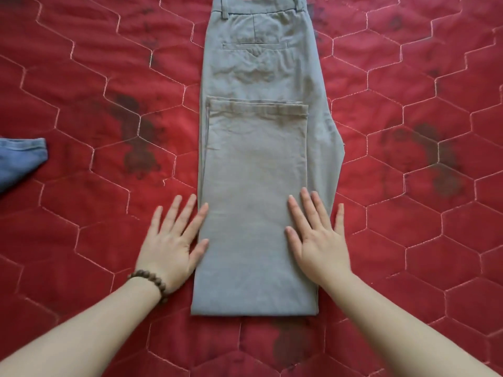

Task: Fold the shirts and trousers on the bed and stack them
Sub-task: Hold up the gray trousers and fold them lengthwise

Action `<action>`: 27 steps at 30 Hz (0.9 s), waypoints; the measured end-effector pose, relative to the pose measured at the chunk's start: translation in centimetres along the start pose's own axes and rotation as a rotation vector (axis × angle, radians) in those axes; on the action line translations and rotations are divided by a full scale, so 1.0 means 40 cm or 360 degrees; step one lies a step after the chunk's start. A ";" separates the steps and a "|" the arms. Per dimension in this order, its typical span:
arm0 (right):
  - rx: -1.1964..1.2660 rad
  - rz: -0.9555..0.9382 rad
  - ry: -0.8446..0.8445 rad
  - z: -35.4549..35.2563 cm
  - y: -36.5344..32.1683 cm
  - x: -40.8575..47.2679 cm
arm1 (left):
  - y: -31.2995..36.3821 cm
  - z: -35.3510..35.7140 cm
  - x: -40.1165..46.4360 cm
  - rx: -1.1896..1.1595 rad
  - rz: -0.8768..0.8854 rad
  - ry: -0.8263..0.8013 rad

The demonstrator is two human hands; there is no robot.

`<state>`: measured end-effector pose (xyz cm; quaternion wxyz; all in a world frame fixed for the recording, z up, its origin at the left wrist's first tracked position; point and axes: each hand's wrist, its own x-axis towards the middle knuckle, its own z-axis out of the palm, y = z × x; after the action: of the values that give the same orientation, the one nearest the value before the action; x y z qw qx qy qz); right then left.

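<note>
1. The whole frame is filled by the bed's red quilted cover (81, 77), stitched in pale lines that form a pattern of long hexagons; no wall, floor or other part of the room shows
2. Dark blotchy patches mark the cover: one left of centre, one at the right, a few near the top edge and one at the bottom centre just below the fold
3. The grey trousers (255, 164) lie in the centre of the frame, running from the top edge down to the lower middle, waistband at the top with belt loops and a back pocket showing
4. Their legs are folded up over the body, so the hems (258, 108) sit across the middle of the frame, and the folded edge lies at the lower centre
5. Your left hand (174, 240) lies flat with fingers spread wide at the lower left edge of the trousers, index finger and thumb touching the cloth, the other fingers on the cover; a beaded bracelet (152, 284) rings that wrist
6. Your right hand (318, 238) lies flat and spread on the lower right side of the trousers, little finger reaching onto the cover
7. A blue garment (19, 161) pokes in at the left edge of the frame, well apart from the trousers
</note>
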<state>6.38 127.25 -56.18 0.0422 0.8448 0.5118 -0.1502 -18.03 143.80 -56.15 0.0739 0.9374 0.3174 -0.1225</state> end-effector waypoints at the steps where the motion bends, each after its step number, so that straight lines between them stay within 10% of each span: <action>1: -0.0025 0.0029 0.0011 -0.004 0.018 -0.017 | -0.017 -0.005 -0.021 0.0010 -0.0066 0.0005; 5: 0.0039 -0.0053 0.0264 -0.012 -0.055 -0.055 | 0.072 -0.031 -0.022 -0.0227 -0.0220 0.0222; 9: 0.0063 -0.0381 0.0128 0.046 -0.175 -0.135 | 0.208 0.008 -0.059 -0.0152 0.0299 0.0122; 19: -0.0085 -0.0384 -0.0085 0.038 0.017 -0.230 | 0.107 -0.004 -0.132 -0.0112 0.0318 -0.0069; 27: -0.0114 -0.0475 0.0153 -0.144 0.206 -0.002 | -0.056 -0.143 0.099 0.0035 0.0272 0.0335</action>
<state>14.78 124.56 -51.36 0.0250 0.7635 0.6381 -0.0959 -15.31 149.09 -51.90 0.0400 0.9694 0.2412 -0.0203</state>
